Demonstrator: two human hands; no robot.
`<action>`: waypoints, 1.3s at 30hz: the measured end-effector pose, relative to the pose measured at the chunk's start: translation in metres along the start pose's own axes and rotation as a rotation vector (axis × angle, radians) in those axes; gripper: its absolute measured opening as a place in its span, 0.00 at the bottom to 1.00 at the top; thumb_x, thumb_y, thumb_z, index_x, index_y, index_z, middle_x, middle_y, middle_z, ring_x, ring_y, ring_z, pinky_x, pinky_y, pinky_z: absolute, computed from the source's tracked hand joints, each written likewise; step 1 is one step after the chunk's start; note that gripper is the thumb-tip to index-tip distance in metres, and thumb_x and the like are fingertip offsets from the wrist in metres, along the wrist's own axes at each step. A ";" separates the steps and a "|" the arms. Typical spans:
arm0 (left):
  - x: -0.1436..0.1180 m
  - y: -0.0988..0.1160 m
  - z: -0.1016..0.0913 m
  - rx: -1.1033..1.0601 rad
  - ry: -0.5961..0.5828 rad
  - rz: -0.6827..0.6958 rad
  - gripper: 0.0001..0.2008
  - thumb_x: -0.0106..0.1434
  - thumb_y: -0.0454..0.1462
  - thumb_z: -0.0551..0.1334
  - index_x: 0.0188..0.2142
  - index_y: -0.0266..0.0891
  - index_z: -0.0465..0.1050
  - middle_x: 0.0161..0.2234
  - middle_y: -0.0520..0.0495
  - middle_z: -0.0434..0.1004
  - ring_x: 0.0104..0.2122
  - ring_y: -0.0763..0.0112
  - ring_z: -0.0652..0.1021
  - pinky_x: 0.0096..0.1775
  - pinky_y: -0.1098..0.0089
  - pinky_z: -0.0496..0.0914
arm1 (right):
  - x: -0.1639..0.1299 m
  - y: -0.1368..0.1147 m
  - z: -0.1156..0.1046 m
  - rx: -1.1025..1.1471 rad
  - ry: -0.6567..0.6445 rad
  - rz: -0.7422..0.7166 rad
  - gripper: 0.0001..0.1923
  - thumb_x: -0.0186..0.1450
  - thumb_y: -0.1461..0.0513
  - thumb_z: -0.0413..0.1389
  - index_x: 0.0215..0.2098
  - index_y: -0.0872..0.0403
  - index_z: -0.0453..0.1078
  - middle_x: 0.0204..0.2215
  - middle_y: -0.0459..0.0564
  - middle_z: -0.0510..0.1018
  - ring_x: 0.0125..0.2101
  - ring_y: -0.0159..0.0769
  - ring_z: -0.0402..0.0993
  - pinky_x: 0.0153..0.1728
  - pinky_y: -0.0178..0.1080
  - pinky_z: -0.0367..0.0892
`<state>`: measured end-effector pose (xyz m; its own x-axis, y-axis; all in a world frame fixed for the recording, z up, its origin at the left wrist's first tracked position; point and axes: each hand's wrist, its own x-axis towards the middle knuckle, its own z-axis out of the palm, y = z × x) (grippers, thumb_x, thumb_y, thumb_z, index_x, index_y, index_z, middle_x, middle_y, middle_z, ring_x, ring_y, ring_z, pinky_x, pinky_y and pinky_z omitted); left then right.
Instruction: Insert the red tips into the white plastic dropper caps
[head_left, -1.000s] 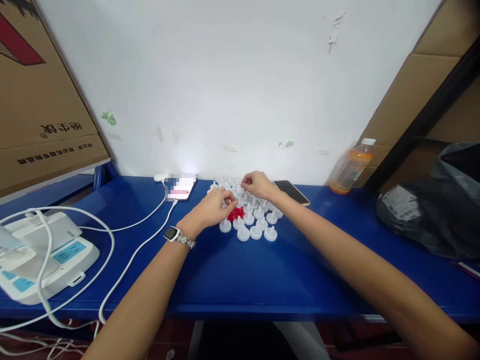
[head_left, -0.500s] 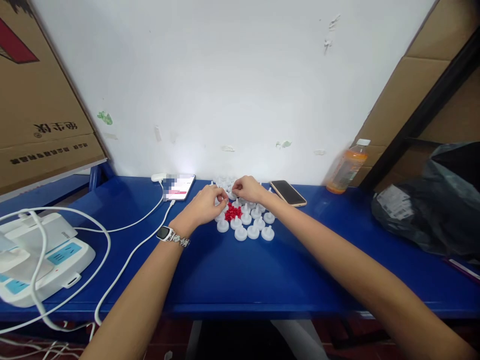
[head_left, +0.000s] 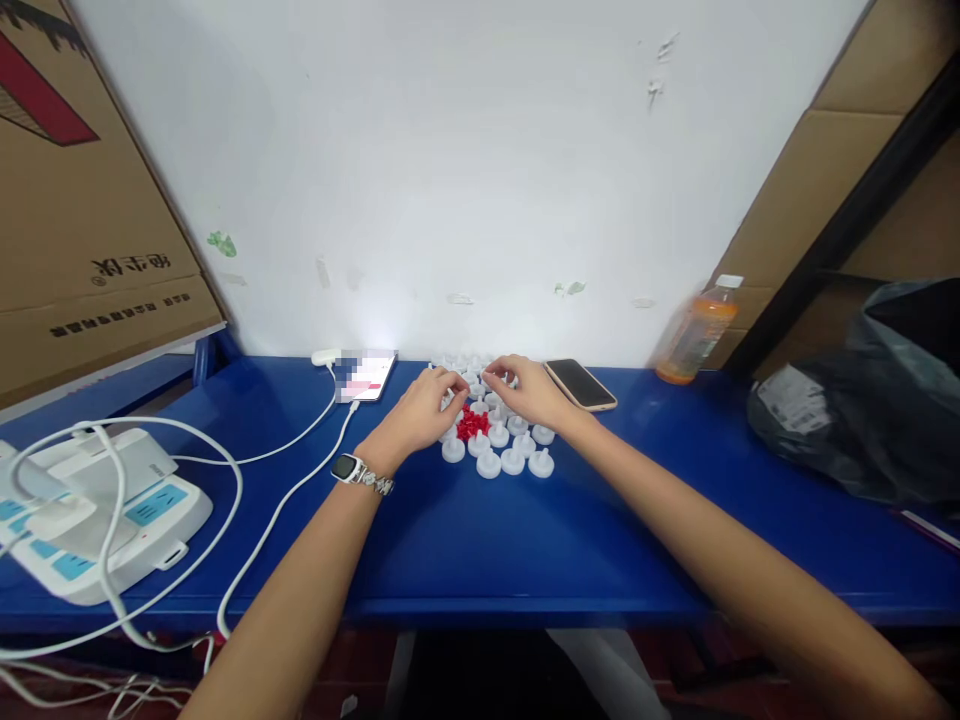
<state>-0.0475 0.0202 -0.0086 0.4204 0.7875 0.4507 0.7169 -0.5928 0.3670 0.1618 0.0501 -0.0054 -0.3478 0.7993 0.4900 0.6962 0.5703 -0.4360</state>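
At the bottom of the frame, bare forearms cross the near edge of a blue table (head_left: pixel 525 560), a silver-banded watch (head_left: pixel 345 468) on the left wrist. White stemmed caps (head_left: pixel 488 464) stand base-down in the centre, around a heap of small red pieces (head_left: pixel 473 424); the front caps keep the arrangement of half a second ago. Just behind the heap, the left hand (head_left: pixel 427 410) has thumb and forefinger curled nearly together; the right hand (head_left: pixel 531 392), fingers bent and loosely parted, sits slightly further right, so the gap between the two hands' fingertips has widened a little. I cannot tell whether either grips anything. At left lies a white power strip (head_left: pixel 142 545) with looping cables; beyond it, a lit, partly blurred phone (head_left: pixel 367 380). A dark-screened phone (head_left: pixel 581 385) lies right of centre, a black plastic bag (head_left: pixel 862 400) at the right edge, and an orange drink bottle (head_left: pixel 697 335) farther back. Printed cardboard (head_left: pixel 90 200) fills the upper left, and a scuffed white wall (head_left: pixel 465 180) the background.
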 end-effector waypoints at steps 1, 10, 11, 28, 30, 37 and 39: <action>-0.002 0.003 0.000 -0.007 0.020 0.012 0.14 0.72 0.42 0.50 0.43 0.41 0.72 0.42 0.45 0.75 0.46 0.60 0.73 0.51 0.58 0.68 | -0.013 -0.004 -0.005 -0.014 0.041 -0.030 0.15 0.70 0.54 0.50 0.42 0.53 0.75 0.40 0.52 0.79 0.43 0.40 0.73 0.47 0.42 0.66; -0.027 0.011 0.015 0.049 0.129 -0.166 0.26 0.73 0.51 0.42 0.63 0.43 0.60 0.68 0.42 0.53 0.70 0.56 0.50 0.67 0.48 0.47 | -0.083 -0.035 -0.013 -0.316 -0.111 -0.220 0.38 0.61 0.38 0.54 0.64 0.47 0.64 0.67 0.58 0.58 0.67 0.61 0.45 0.61 0.62 0.49; -0.028 0.009 0.018 0.047 0.130 -0.219 0.27 0.73 0.51 0.41 0.64 0.44 0.59 0.70 0.43 0.50 0.70 0.54 0.47 0.67 0.46 0.45 | -0.082 -0.036 -0.009 -0.337 -0.121 -0.229 0.40 0.61 0.37 0.54 0.64 0.47 0.63 0.67 0.58 0.57 0.67 0.62 0.44 0.61 0.63 0.48; -0.012 0.006 0.051 -0.107 0.127 -0.374 0.30 0.74 0.49 0.36 0.66 0.36 0.55 0.69 0.31 0.49 0.71 0.54 0.45 0.66 0.42 0.46 | -0.052 -0.020 0.013 -0.418 -0.141 -0.181 0.37 0.64 0.37 0.49 0.63 0.48 0.65 0.66 0.61 0.60 0.66 0.61 0.51 0.60 0.59 0.49; -0.008 0.006 0.053 -0.093 0.126 -0.369 0.30 0.74 0.48 0.36 0.65 0.34 0.55 0.69 0.29 0.48 0.71 0.53 0.45 0.66 0.42 0.46 | -0.049 -0.017 0.013 -0.424 -0.137 -0.179 0.37 0.64 0.37 0.49 0.63 0.48 0.65 0.65 0.61 0.61 0.65 0.61 0.52 0.60 0.59 0.49; 0.001 0.004 0.057 -0.119 0.146 -0.370 0.30 0.74 0.49 0.37 0.64 0.34 0.57 0.69 0.30 0.49 0.70 0.52 0.48 0.66 0.44 0.46 | -0.039 -0.004 0.014 -0.416 -0.113 -0.194 0.37 0.63 0.37 0.51 0.61 0.49 0.68 0.63 0.61 0.64 0.63 0.56 0.56 0.60 0.57 0.49; 0.001 0.004 0.055 -0.156 0.145 -0.398 0.31 0.73 0.51 0.37 0.65 0.37 0.56 0.70 0.32 0.46 0.70 0.52 0.46 0.66 0.43 0.45 | -0.039 -0.004 0.013 -0.399 -0.093 -0.208 0.38 0.62 0.37 0.51 0.60 0.50 0.68 0.62 0.61 0.65 0.62 0.55 0.57 0.61 0.57 0.46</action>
<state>-0.0139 0.0275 -0.0514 0.0389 0.9342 0.3546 0.7097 -0.2756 0.6484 0.1645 0.0195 -0.0328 -0.5484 0.6993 0.4585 0.7864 0.6177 -0.0015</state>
